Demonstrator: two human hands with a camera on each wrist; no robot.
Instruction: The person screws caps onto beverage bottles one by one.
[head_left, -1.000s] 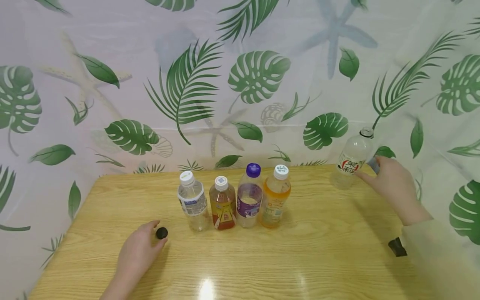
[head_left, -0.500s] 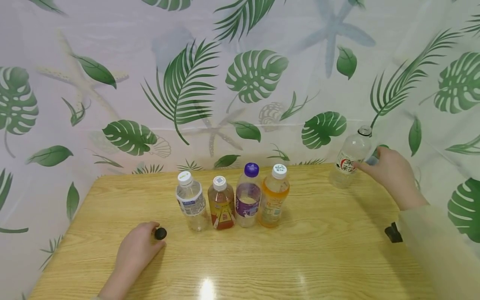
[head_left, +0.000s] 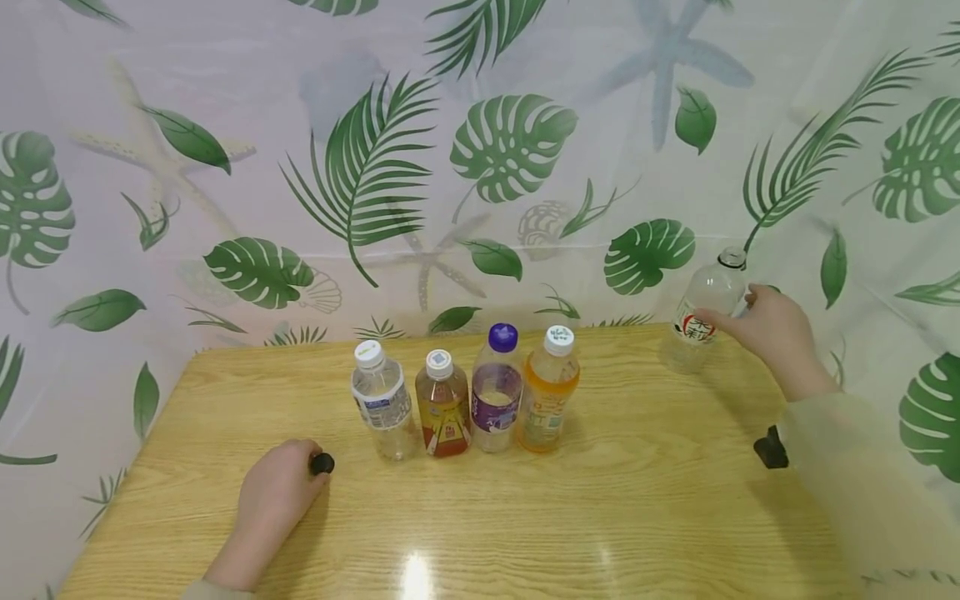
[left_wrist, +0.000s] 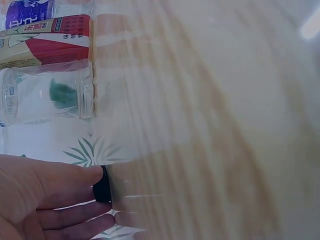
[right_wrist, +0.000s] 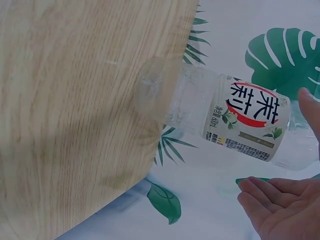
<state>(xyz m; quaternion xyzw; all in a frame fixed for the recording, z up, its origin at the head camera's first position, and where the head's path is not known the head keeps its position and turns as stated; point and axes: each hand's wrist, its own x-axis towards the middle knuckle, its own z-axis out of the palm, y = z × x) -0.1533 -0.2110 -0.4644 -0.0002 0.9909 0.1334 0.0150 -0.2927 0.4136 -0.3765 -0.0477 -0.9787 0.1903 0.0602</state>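
Observation:
On the left of the table my left hand (head_left: 276, 492) pinches a small black bottle cap (head_left: 322, 463) between thumb and fingers; the left wrist view shows the cap (left_wrist: 102, 186) standing on edge against the tabletop. A clear, capless bottle (head_left: 705, 308) with a white, red and black label stands at the back right. My right hand (head_left: 776, 337) is around its side, thumb in front of the label, fingers partly hidden behind. In the right wrist view a gap shows between the straight fingers (right_wrist: 280, 195) and the bottle (right_wrist: 195, 100); thumb contact is hard to tell.
Mid-table, several capped bottles stand in a row: a clear one (head_left: 385, 408), a brown tea one (head_left: 444, 408), a purple-capped one (head_left: 498, 396) and an orange-topped one (head_left: 550, 396). A leaf-print curtain (head_left: 517, 150) hangs behind the wooden table (head_left: 525, 533). Something black (head_left: 771, 448) is at the right wrist.
My right hand has moved slightly up and left along the capless bottle, which stays in place. The left fingers have closed in on the black cap.

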